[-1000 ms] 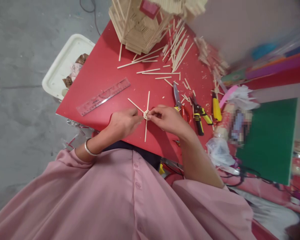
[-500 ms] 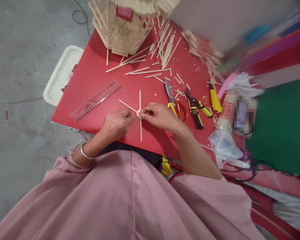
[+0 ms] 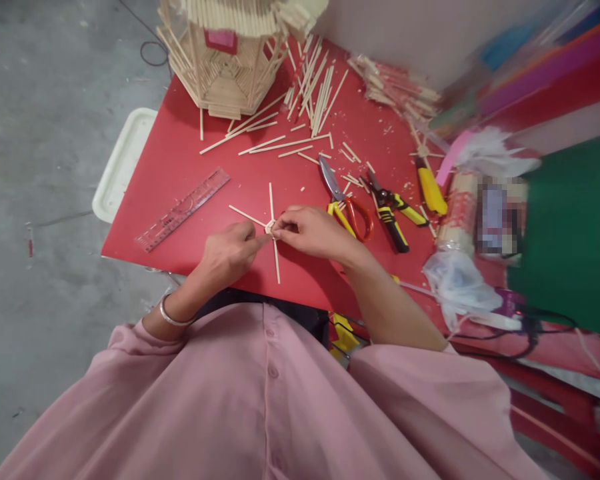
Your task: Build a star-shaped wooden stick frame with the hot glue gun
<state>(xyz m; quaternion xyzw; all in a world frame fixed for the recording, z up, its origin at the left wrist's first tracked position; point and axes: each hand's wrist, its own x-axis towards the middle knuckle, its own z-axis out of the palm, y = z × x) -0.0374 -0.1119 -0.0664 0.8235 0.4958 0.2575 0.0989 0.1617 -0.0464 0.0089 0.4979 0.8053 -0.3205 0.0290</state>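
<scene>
A star-shaped frame of thin wooden sticks [image 3: 277,261] lies flat on the red tabletop in front of me, with short pieces set round its hub. From the left, my left hand [image 3: 233,252] steadies the frame; its index finger is stretched to the hub and the other fingers are curled in. My right hand [image 3: 310,230] is closed in a pinch at the hub's right side. Whatever sits between its thumb and finger is too small to make out. The right hand covers any arms of the frame on that side.
A stick-built model house [image 3: 225,90] stands at the back. Loose sticks [image 3: 323,93], red-handled scissors [image 3: 333,180], pruning shears [image 3: 393,220] and a yellow cutter [image 3: 431,187] lie to the right. A clear ruler [image 3: 183,210] is at left. Plastic bags [image 3: 455,280] crowd the right edge.
The view has shifted slightly, so the tabletop things appear a little farther left. Both hands keep the same pose at the frame's hub.
</scene>
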